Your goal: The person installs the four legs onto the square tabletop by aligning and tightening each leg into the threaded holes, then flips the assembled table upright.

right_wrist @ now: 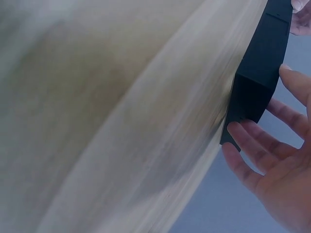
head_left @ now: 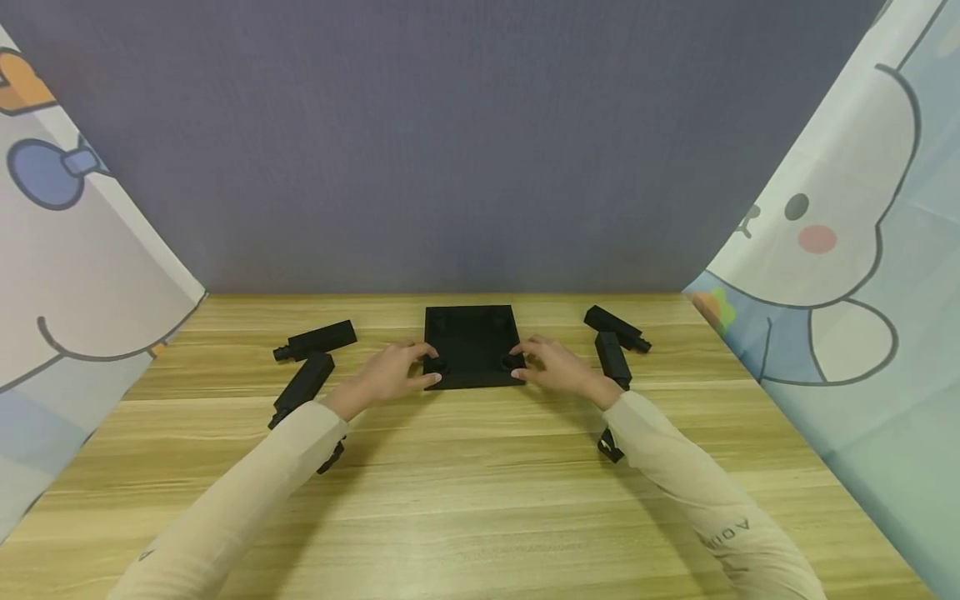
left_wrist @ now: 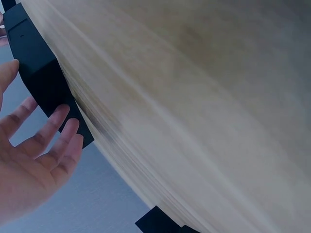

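One wooden table (head_left: pixel 480 517) carries everything I need to watch. Two pale sleeves cross it: the left sleeve (head_left: pixel 247 483) partly hides a left near piece (head_left: pixel 332 457), the right sleeve (head_left: pixel 697 475) a right near piece (head_left: pixel 610 446). Either forearm, dropped or swung, could drag its piece.

Black tray (head_left: pixel 472 333): far middle of the table, apparently flat. Left hand (head_left: pixel 390 369): thumb and index close across the tray's near left corner, other fingers loosely bent against the side wall. Right hand (head_left: pixel 558 367): mirrored hold at the near right corner. Firmness of either grip I cannot tell.

Judgement: with support only at the near corners, lifting could let the far edge sag; an uneven pull could skew the tray. Side fingers could slip if the wall is smooth.

Loose black pieces: far left (head_left: pixel 322 340), mid left (head_left: pixel 303 382), far right (head_left: pixel 615 327), mid right (head_left: pixel 613 358). Right wrist lies just beside the last; drawing back carelessly could knock it.
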